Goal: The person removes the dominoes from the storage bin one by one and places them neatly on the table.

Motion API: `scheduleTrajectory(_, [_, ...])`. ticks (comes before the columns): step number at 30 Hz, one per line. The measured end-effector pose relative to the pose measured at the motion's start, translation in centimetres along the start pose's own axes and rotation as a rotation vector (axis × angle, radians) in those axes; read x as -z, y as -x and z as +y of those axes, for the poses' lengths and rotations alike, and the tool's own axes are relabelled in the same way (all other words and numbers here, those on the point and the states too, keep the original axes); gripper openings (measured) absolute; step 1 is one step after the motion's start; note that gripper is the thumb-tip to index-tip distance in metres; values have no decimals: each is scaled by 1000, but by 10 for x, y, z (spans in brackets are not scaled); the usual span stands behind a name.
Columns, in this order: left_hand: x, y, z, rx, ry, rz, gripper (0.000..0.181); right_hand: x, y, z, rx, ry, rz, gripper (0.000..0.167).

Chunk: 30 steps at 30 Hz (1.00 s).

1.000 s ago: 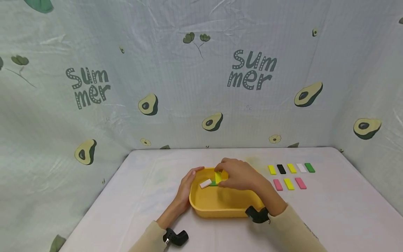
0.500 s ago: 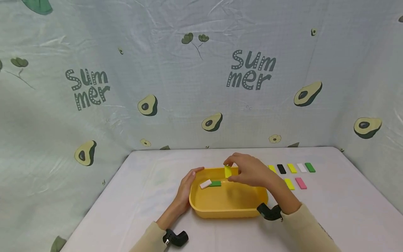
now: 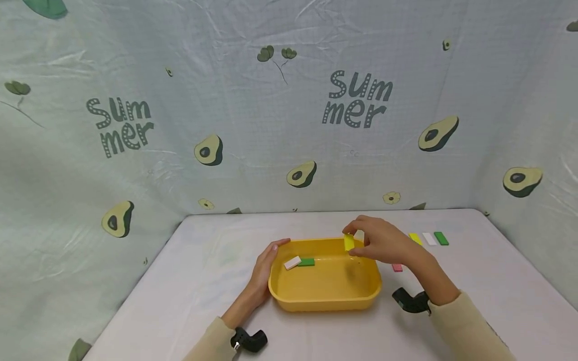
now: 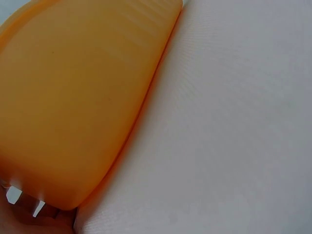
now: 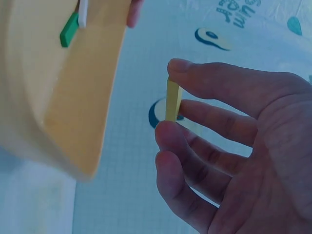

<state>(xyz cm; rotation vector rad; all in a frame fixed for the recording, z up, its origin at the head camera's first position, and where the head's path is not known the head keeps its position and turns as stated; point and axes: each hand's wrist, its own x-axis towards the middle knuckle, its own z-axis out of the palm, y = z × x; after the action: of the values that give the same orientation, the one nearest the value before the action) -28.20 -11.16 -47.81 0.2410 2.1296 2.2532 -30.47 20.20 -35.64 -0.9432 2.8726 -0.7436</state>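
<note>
My right hand (image 3: 380,240) pinches a small flat yellow block (image 3: 349,242) between thumb and fingertips, over the far right rim of the yellow plastic basin (image 3: 325,305). In the right wrist view the block (image 5: 172,100) stands edge-on between the fingers, apart from the basin. Along the basin's left side, my left hand (image 3: 262,273) holds the wall, its fingers bending round the far left corner. The left wrist view shows mostly the basin's outer wall (image 4: 83,97), with part of the hand low at the left. Inside the basin lie a white block (image 3: 292,262) and a green block (image 3: 306,262), touching.
Right of the basin, a yellow block (image 3: 415,238), a white block (image 3: 429,239) and a green block (image 3: 441,238) lie in a row; a pink block (image 3: 397,267) shows below my right hand. That hand and forearm hide other blocks. A patterned curtain (image 3: 253,110) hangs behind the white table (image 3: 217,260).
My right hand has lifted the yellow block from above the green one and carried it right to the basin's far right rim, covering several table blocks. The left hand stays on the basin.
</note>
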Motion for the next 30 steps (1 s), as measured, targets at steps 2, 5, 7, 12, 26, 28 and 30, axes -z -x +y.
scheduleTrajectory(2, [1, 1, 0, 2, -4, 2, 53, 4, 4, 5, -9, -5, 2, 41])
scheduleTrajectory(5, [1, 1, 0, 8, -9, 2, 53, 10, 9, 14, -21, -2, 9, 42])
scheduleTrajectory(7, [1, 2, -1, 10, -8, 0, 53, 12, 12, 20, -28, -3, 12, 43])
scheduleTrajectory(12, [1, 2, -2, 12, 0, -3, 55, 17, 21, 35, -37, -30, 27, 44])
scheduleTrajectory(26, [-1, 2, 0, 8, -10, 3, 54, 28, 35, 69, -73, -76, 26, 48])
scheduleTrajectory(28, [-1, 2, 1, 7, -7, 4, 54, 31, 37, 75, -94, -82, 25, 49])
scheduleTrajectory(30, [-2, 2, 1, 5, -9, 6, 54, 33, 40, 80, -116, -78, 25, 49])
